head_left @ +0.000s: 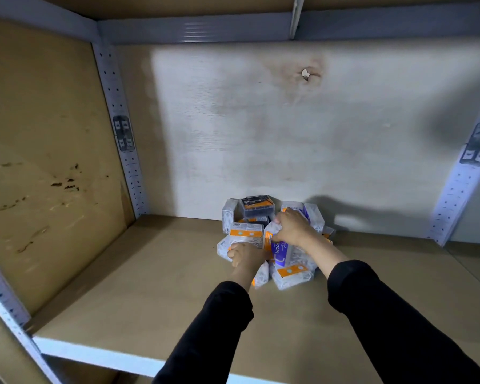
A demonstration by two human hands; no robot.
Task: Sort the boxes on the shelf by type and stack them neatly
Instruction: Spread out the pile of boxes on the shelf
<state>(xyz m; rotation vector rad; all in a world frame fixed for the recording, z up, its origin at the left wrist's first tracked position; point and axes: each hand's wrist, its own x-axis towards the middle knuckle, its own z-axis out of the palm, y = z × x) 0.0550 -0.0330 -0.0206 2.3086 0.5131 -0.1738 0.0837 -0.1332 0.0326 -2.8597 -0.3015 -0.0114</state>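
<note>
The pile (291, 273) sits on the shelf (150, 286) against its back. My left hand (247, 255) grips a clear box (226, 246) at the pile's near-left. My right hand (291, 227), farther in, clutches the purple box (280, 250), which lies lengthwise toward me.

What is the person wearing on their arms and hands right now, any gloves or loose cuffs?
Both arms are in long, plain black sleeves: the left sleeve and the right sleeve each end a little short of the wrist, fairly snug, with no markings showing. The left hand and the right hand are bare, without gloves.
</note>
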